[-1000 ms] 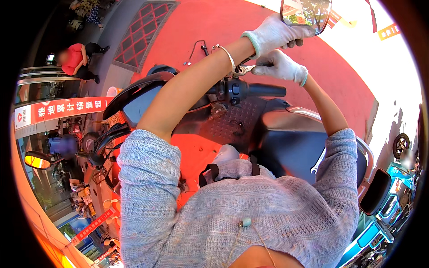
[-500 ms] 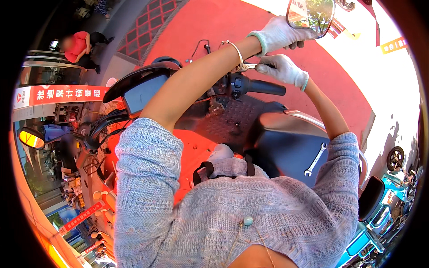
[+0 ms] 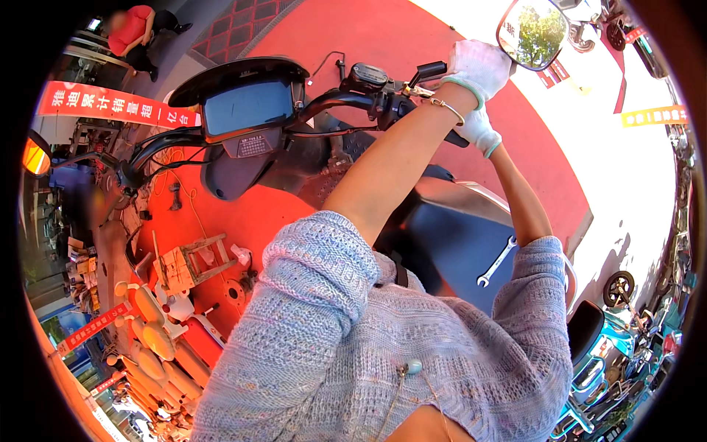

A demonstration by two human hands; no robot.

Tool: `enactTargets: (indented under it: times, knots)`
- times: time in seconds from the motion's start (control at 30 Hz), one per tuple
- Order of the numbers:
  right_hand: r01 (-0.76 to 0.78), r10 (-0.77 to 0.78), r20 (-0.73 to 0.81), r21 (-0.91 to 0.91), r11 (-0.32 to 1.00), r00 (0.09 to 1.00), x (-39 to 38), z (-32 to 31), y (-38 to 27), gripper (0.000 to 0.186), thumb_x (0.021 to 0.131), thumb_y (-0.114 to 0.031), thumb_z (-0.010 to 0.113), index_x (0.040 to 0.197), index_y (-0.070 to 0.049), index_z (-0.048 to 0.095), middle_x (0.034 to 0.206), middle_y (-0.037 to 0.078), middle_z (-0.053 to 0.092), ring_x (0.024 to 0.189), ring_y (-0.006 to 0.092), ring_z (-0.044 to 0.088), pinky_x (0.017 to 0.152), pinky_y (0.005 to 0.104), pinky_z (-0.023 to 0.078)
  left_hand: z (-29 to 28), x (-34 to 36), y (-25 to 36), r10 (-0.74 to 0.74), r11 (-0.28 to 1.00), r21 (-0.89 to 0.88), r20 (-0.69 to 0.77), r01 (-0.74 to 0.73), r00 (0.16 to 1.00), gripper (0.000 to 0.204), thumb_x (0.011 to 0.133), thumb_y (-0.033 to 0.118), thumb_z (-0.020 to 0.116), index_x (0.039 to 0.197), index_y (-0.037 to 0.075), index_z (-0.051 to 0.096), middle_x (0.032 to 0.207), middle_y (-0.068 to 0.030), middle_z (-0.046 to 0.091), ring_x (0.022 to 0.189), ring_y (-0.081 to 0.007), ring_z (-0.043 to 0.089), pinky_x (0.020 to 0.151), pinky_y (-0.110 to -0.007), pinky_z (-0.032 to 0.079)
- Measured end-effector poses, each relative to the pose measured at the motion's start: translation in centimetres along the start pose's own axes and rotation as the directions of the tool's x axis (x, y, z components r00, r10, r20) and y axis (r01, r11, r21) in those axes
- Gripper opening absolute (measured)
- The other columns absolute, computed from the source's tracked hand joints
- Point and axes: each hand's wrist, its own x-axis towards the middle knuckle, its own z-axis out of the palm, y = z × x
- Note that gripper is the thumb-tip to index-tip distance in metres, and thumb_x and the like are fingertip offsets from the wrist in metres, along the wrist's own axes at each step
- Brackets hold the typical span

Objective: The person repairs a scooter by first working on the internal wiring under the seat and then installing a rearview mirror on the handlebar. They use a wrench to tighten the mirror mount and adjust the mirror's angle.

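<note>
My left hand (image 3: 480,68), in a white glove, is closed at the lower left edge of a rearview mirror (image 3: 536,33); its fingertips are turned away from view. Under my left wrist, my gloved right hand (image 3: 482,134) is closed beside the right handlebar grip, its fingers mostly covered. A silvery metal end, apparently of a wrench (image 3: 422,92), shows left of my wrist by the brake lever (image 3: 429,71). The scooter's display (image 3: 248,107) sits at the middle of the handlebar. A second, open-end wrench (image 3: 497,261) lies on the dark seat (image 3: 449,239).
At the left is the scooter's other mirror (image 3: 35,156). A wooden stool (image 3: 191,267) lies tipped on the red floor, near orange parts (image 3: 158,340). A seated person in red (image 3: 134,33) is at the far upper left. Blue scooters (image 3: 615,339) stand at the right.
My view has shifted, bringing more of the handlebar and display into sight. My left forearm has swung right, now covering most of my right hand. The mirror appears farther right.
</note>
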Motion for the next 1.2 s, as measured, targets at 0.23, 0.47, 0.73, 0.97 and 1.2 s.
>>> enactTargets:
  times: [0.23,0.47,0.73,0.97,1.2]
  knots:
    - [-0.416,0.422,0.178,-0.072,0.907,0.889,-0.6,-3.6,-5.8,0.033,0.070,-0.034,0.068,0.084,-0.003,0.065,0.076,0.018,0.065,0.076,0.0366,0.063,0.068,0.0443,0.050,-0.2,0.0,-0.4,-0.037,0.997,-0.066,0.077,0.042,0.996,0.034,0.090,0.039,0.048,0.090,0.013,0.070,0.080,-0.0042,0.069,0.075,-0.0216,0.068,0.058,-0.039,0.055]
    - [-0.640,0.654,0.100,-0.139,0.756,0.750,-1.1,-4.7,-9.2,0.036,0.075,-0.036,0.062,0.070,0.000,0.064,0.068,0.023,0.061,0.071,0.0397,0.061,0.064,0.0444,0.049,0.6,0.4,-0.3,-0.004,0.990,-0.141,0.071,0.014,0.997,0.031,0.089,0.035,0.049,0.089,0.012,0.071,0.080,-0.0040,0.069,0.075,-0.0218,0.068,0.059,-0.039,0.055]
    - [-0.718,0.750,0.051,-0.251,0.649,0.660,-1.1,-5.7,-13.0,0.039,0.077,-0.037,0.058,0.070,0.001,0.063,0.066,0.023,0.059,0.066,0.0399,0.059,0.059,0.0434,0.046,1.4,-0.1,-0.1,0.080,0.992,-0.099,0.009,-0.079,0.997,0.015,0.081,0.018,0.057,0.083,0.010,0.070,0.072,-0.0044,0.068,0.065,-0.0217,0.067,0.052,-0.037,0.052]
    - [-0.702,0.709,0.118,-0.104,0.705,0.695,-0.4,-6.4,-13.6,0.030,0.081,-0.032,0.056,0.089,-0.005,0.065,0.069,0.020,0.060,0.069,0.0362,0.061,0.063,0.0397,0.047,1.7,0.7,-1.0,0.061,0.973,-0.225,0.035,-0.051,0.998,0.037,0.092,0.040,0.047,0.082,0.014,0.071,0.075,-0.0030,0.068,0.070,-0.0225,0.067,0.052,-0.039,0.052]
    - [-0.697,0.671,0.248,0.025,0.717,0.699,-1.3,-7.6,-5.9,0.025,0.084,-0.026,0.061,0.090,-0.002,0.064,0.069,0.015,0.062,0.068,0.0285,0.064,0.065,0.0367,0.048,0.1,0.0,-1.4,0.042,0.972,-0.233,0.059,-0.027,0.997,0.033,0.089,0.032,0.046,0.078,0.011,0.068,0.072,-0.0072,0.067,0.066,-0.0233,0.067,0.050,-0.040,0.051]
